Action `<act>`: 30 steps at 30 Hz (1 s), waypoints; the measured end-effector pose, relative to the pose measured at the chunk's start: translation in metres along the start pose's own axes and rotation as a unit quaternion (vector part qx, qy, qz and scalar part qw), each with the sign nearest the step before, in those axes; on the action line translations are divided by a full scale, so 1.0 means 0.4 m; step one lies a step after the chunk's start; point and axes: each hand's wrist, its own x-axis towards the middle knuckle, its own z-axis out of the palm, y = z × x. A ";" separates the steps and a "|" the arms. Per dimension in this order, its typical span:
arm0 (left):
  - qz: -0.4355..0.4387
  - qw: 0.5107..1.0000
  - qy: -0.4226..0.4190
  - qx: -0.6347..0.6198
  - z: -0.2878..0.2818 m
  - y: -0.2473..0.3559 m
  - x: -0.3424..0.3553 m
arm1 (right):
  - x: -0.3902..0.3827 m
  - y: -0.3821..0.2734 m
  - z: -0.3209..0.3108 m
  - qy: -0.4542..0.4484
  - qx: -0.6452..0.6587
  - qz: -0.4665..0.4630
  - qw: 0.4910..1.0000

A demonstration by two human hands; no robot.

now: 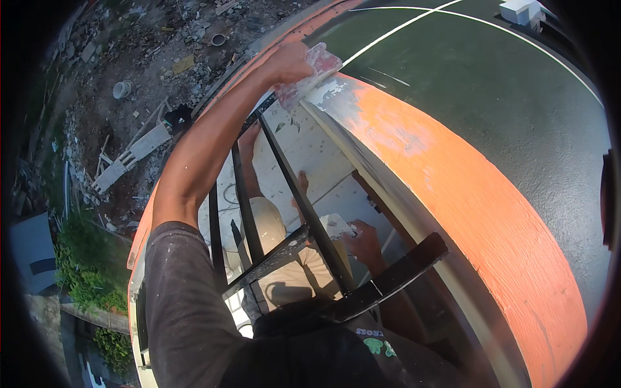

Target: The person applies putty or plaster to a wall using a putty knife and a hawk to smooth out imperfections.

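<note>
My left hand (291, 64) reaches up, fingers closed on a flat, paint-smeared scraper or trowel (323, 61) at the end of a curved orange parapet (446, 187), beside a grey patched area (333, 97). Lower down, behind black metal bars (288, 165), my right hand (362, 239) grips a pale flat board or tool (335, 229) spotted with white material; its exact shape is partly hidden.
My bent legs (265, 220) are among the bars over a pale ledge (310, 142). Left and far below lie rubble ground (149, 77), planks (132, 155), a white bucket (121, 89) and plants (90, 278). Right is a dark green surface (491, 84) with white lines and a white block (517, 13).
</note>
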 end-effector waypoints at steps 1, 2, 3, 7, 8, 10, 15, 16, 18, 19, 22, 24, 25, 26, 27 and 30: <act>0.022 0.999 0.013 -0.024 -0.014 0.041 -0.019 | -0.003 -0.001 0.004 0.000 0.004 -0.004 1.000; 0.046 0.997 0.027 -0.049 -0.030 0.088 -0.035 | -0.002 0.002 0.006 0.012 0.013 -0.016 1.000; 0.047 0.997 0.028 -0.045 -0.047 0.136 -0.049 | -0.002 0.002 0.008 0.025 0.023 -0.027 0.999; 0.092 0.993 -0.013 -0.078 -0.125 0.306 -0.114 | 0.004 -0.034 -0.009 -0.019 0.030 0.029 0.999; 0.131 0.986 0.007 -0.101 -0.142 0.332 -0.119 | -0.001 -0.031 -0.009 -0.008 -0.009 -0.015 1.000; 0.132 0.987 0.060 -0.070 -0.177 0.343 -0.118 | 0.002 -0.032 -0.007 -0.006 -0.050 -0.067 0.997; 0.081 0.988 0.119 0.059 -0.140 0.135 0.008 | -0.009 -0.051 -0.027 -0.009 -0.029 0.002 1.000; 0.080 0.988 0.119 0.057 -0.110 0.071 0.039 | -0.006 -0.047 -0.026 -0.010 -0.030 0.002 0.999; 0.019 0.990 0.107 0.091 -0.038 -0.059 0.056 | -0.005 -0.026 -0.014 -0.021 -0.037 0.001 0.999; 0.021 0.990 0.105 0.087 -0.018 -0.071 0.055 | -0.008 -0.022 -0.016 -0.019 -0.039 0.006 0.999; -0.004 0.994 0.061 0.087 0.038 -0.096 0.049 | -0.015 -0.013 -0.017 -0.021 -0.038 0.014 0.999; -0.021 0.995 0.069 0.070 0.065 -0.105 0.038 | -0.015 -0.011 -0.014 -0.020 -0.050 0.015 0.998; -0.018 0.995 0.066 0.071 0.065 -0.088 0.036 | -0.013 -0.014 -0.014 -0.017 -0.047 0.018 0.999; -0.030 0.996 0.054 0.059 0.062 -0.063 0.024 | -0.016 -0.021 -0.017 -0.021 -0.036 0.030 0.999; -0.042 0.997 0.042 0.047 0.060 -0.033 0.013 | -0.019 -0.023 -0.018 -0.025 -0.024 0.042 0.999; -0.064 0.997 0.034 0.036 0.065 0.041 -0.004 | -0.018 -0.012 -0.008 -0.016 -0.026 0.012 0.999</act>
